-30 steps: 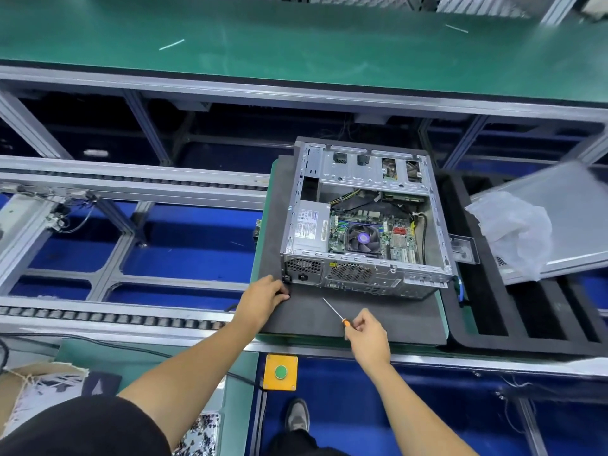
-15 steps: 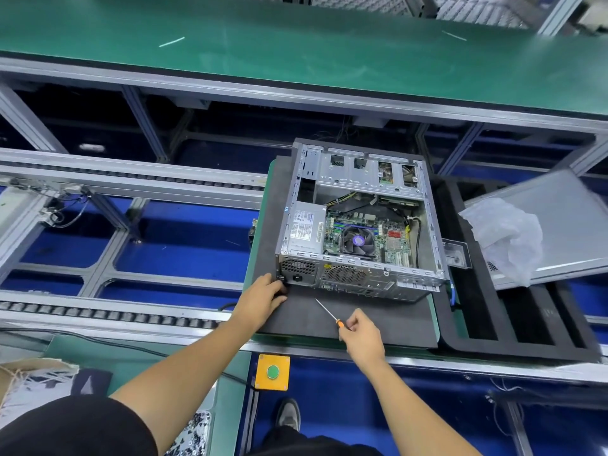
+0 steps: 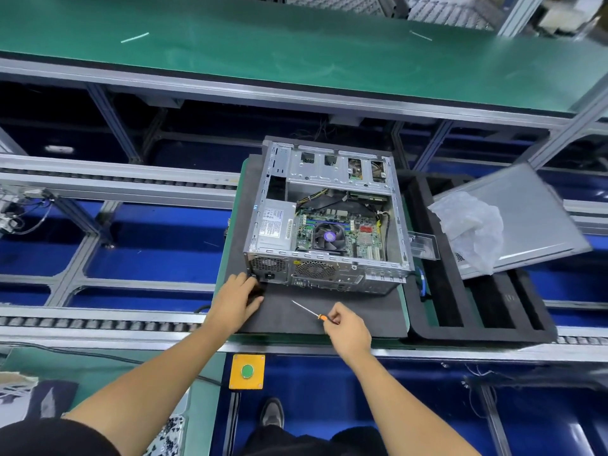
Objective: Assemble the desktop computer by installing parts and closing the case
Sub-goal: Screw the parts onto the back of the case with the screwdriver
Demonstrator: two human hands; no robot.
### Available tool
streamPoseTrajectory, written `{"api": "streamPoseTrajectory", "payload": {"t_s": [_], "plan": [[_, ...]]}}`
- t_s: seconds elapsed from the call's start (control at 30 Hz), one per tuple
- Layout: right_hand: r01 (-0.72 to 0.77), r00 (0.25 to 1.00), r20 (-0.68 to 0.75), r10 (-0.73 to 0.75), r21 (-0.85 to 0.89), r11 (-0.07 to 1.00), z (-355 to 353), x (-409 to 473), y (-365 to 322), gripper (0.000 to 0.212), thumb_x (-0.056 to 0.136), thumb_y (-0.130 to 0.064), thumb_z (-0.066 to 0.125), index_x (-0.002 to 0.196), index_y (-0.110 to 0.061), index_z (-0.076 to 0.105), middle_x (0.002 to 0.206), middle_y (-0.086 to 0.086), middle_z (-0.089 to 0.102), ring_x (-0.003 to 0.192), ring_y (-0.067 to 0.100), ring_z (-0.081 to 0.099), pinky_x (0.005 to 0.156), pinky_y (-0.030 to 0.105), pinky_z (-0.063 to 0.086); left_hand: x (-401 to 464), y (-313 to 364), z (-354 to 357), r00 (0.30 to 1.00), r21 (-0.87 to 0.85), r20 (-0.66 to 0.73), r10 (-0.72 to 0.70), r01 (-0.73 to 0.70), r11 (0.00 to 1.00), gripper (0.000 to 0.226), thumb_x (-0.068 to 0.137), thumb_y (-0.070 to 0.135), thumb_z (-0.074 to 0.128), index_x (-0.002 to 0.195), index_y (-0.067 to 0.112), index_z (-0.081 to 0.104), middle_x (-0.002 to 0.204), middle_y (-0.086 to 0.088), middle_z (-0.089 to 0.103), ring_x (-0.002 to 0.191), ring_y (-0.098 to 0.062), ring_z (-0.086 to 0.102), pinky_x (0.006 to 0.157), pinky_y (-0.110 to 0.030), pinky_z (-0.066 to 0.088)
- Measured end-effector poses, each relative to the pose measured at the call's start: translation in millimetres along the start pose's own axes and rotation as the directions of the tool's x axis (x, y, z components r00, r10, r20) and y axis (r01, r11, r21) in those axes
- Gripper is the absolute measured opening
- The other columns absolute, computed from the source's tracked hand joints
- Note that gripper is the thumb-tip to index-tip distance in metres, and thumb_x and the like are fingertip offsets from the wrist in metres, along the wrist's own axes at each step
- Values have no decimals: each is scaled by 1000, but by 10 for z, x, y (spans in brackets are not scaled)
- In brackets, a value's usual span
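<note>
Open silver metal PC case [image 3: 325,222] lies on dark foam mat [image 3: 329,314]. Left hand [image 3: 235,299] at case's near-left corner, fingers curled round corner. Right hand [image 3: 347,330] near case rear, fingers pinching orange-handled screwdriver [image 3: 309,311], tip toward case.

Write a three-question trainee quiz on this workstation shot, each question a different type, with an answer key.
1. True or false: the computer case already has its side panel fitted.
2. Multiple choice: the right hand holds A) a cable, B) a screwdriver, C) a fan.
3. Fill in: the left hand rests at the case's near ____ corner, on the black foam mat.

Key: 1 false, the case is open and the panel lies off to the right. 2 B. 3 left.
</note>
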State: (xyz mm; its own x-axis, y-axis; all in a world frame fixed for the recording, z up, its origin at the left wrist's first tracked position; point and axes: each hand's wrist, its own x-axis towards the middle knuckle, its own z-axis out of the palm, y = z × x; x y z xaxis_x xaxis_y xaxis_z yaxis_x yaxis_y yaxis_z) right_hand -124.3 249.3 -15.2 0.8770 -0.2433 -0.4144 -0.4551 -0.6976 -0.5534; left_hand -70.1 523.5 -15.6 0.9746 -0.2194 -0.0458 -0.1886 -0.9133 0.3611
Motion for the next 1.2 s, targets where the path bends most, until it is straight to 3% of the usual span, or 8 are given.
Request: {"api": "streamPoseTrajectory", "payload": {"t_s": [0.13,0.3,0.47,0.63,0.9,1.07,1.13,1.2], "plan": [[16,999,-34,-18,-76,997,-248,114,169,15,87,-33,63,79,-29,51,74,-13,64,68,4,58,56,27,37,13,242,39,956,74,-111,270,-263,962,20,97,34,65,109,18,69,104,0,62,91,-25,55,81,-40,48],[39,995,-85,-51,-133,990,-673,373,468,8,85,-30,59,79,-30,53,73,-14,63,68,6,57,57,25,36,275,874,201,740,143,57,670,-670,728,13,99,27,59,98,16,67,94,-2,62,84,-24,57,77,-38,50],[241,971,70,-230,-319,917,-1173,727,836,4,82,-29,57,81,-26,54,83,-11,62,77,17,60,62,28,39,532,1717,484,707,61,108,699,-706,705,14,100,22,58,101,13,68,96,-5,65,86,-28,60,75,-39,50],[420,907,183,-378,-347,839,-1631,1055,1344,9,83,-34,54,84,-28,47,88,-7,60,82,18,60,66,32,45,791,2523,910,607,136,228,761,-794,593,12,100,25,55,104,18,64,97,1,62,86,-20,57,73,-34,50],[246,969,45,-242,-169,954,-2223,1639,2047,28,88,-23,58,75,-33,36,80,-6,49,71,20,51,66,37,46,1436,3623,1308,819,224,326,472,-552,803,28,88,0,58,112,14,54,112,-7,54,103,-29,53,84,-42,48],[384,902,-54,-428,-352,854,-2301,1803,2093,23,77,-14,68,84,-25,50,82,-4,52,62,25,54,53,30,34,2014,3941,1110,976,426,170,134,-196,883,54,82,9,72,129,18,47,127,-3,52,119,-25,49,90,-36,41],[484,838,-30,-544,-419,768,-2302,1878,2065,29,60,-7,77,79,-17,58,75,-1,54,56,27,52,54,30,34,2340,3976,917,982,459,186,6,-92,884,57,82,6,72,132,19,49,130,-5,53,123,-28,48,96,-38,40],[550,788,4,-616,-456,700,-2289,1942,2034,32,54,-6,81,77,-17,61,72,-2,54,58,26,55,56,32,41,2709,3945,649,964,527,264,-22,-125,841,44,86,4,69,124,22,56,126,-6,58,122,-29,51,98,-41,40]]}}
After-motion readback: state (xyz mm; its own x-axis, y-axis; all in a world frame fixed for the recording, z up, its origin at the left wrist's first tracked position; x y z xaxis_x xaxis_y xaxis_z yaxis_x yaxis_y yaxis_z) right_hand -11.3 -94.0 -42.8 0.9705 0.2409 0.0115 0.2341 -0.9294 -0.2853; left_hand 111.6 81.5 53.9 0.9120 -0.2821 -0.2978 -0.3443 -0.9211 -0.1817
